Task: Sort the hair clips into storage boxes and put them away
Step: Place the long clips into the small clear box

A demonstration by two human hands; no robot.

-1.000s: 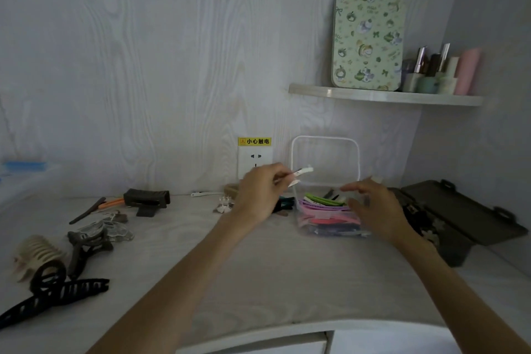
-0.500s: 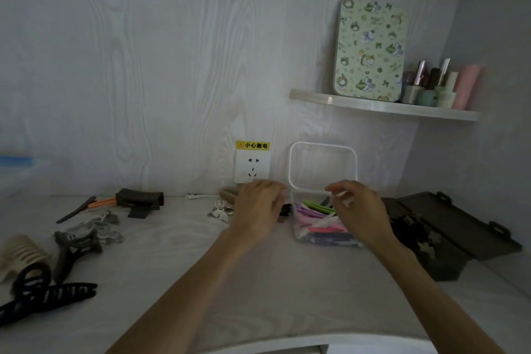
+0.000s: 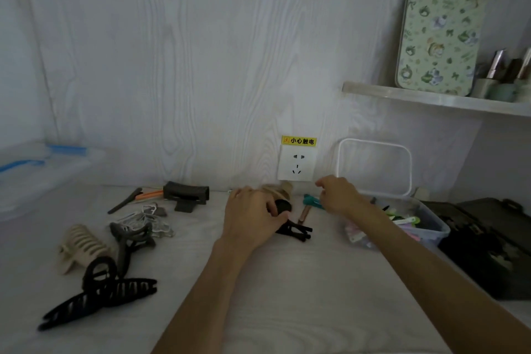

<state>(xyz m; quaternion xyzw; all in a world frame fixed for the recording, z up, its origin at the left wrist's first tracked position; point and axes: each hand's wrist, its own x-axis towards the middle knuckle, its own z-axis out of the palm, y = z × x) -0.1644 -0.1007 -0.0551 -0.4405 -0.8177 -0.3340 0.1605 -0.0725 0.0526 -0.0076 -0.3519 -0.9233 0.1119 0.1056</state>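
My left hand (image 3: 253, 218) is closed on a black claw clip (image 3: 297, 229) on the white table, just below the wall socket. My right hand (image 3: 339, 195) hovers to its right with fingers curled; the end of a teal clip (image 3: 311, 200) runs under it, and whether it grips the clip is hidden. A clear storage box (image 3: 434, 224) of colourful flat clips stands at the right, its lid (image 3: 373, 144) leaning on the wall. More claw clips lie at the left: a long black one (image 3: 94, 300), a beige one (image 3: 80, 244), a grey one (image 3: 129, 238).
A dark open case (image 3: 494, 241) sits at the far right. A dark clip (image 3: 186, 194) and an orange-handled comb (image 3: 135, 198) lie by the wall. A clear bin with blue latches (image 3: 34, 169) stands at the far left. A shelf (image 3: 431, 98) holds a floral tin and bottles.
The white clip went from my left hand to my right and into the clear box. My right hand then moved left to the teal clip. My left hand dropped onto the black claw clip.
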